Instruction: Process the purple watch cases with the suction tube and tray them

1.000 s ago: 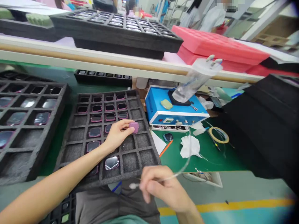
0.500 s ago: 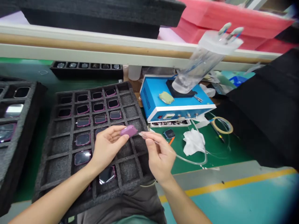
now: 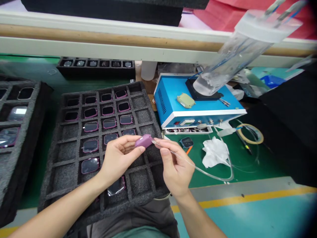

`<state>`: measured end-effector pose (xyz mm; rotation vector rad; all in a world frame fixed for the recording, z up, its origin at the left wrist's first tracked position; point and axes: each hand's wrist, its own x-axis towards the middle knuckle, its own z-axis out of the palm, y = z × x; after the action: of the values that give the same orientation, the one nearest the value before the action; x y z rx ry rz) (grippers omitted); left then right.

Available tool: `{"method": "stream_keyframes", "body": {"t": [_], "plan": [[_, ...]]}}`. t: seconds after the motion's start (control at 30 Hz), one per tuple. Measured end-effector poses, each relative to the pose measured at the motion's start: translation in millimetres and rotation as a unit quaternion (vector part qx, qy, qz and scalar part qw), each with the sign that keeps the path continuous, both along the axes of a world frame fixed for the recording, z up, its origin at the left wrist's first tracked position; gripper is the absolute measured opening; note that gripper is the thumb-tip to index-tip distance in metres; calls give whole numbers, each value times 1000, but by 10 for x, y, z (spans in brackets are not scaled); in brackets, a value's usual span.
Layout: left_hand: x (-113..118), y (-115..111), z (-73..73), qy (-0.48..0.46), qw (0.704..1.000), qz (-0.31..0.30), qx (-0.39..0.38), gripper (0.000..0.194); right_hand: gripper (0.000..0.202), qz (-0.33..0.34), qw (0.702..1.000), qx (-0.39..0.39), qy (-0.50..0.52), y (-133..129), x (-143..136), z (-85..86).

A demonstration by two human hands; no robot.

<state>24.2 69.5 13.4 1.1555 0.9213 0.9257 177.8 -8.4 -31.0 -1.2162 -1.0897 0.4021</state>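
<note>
Between the fingers and thumb of my left hand (image 3: 121, 155) is a purple watch case (image 3: 144, 141), held above a dark foam tray (image 3: 63, 177). My right hand (image 3: 177, 163) pinches the end of a thin clear tube (image 3: 198, 169). Its pale tip is close to the right end of the case; I cannot tell whether they touch. In the tray's compartments lie several purple-framed watches with dark screens (image 3: 90, 165). The tube loops over the green bench towards a blue box-shaped machine (image 3: 167, 96).
A clear cylinder (image 3: 230, 59) with tubes stands on the machine beside a green watch case (image 3: 185, 100). Crumpled white tissue (image 3: 215, 152), a roll of tape (image 3: 257, 135) and a dark watch (image 3: 186, 142) lie on the bench. Another foam tray (image 3: 37, 109) is at left, under a shelf (image 3: 99, 49).
The camera view has shifted, so the bench things appear farther right. Both hands keep their grips, and the tube tip remains close to the purple case.
</note>
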Motion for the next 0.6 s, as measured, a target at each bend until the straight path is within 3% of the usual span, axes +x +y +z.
{"method": "stream_keyframes", "body": {"t": [0.6], "plan": [[-10, -7, -5, 5, 1000, -5, 2, 29, 18, 0, 1000, -13, 1, -2, 11, -21]]}}
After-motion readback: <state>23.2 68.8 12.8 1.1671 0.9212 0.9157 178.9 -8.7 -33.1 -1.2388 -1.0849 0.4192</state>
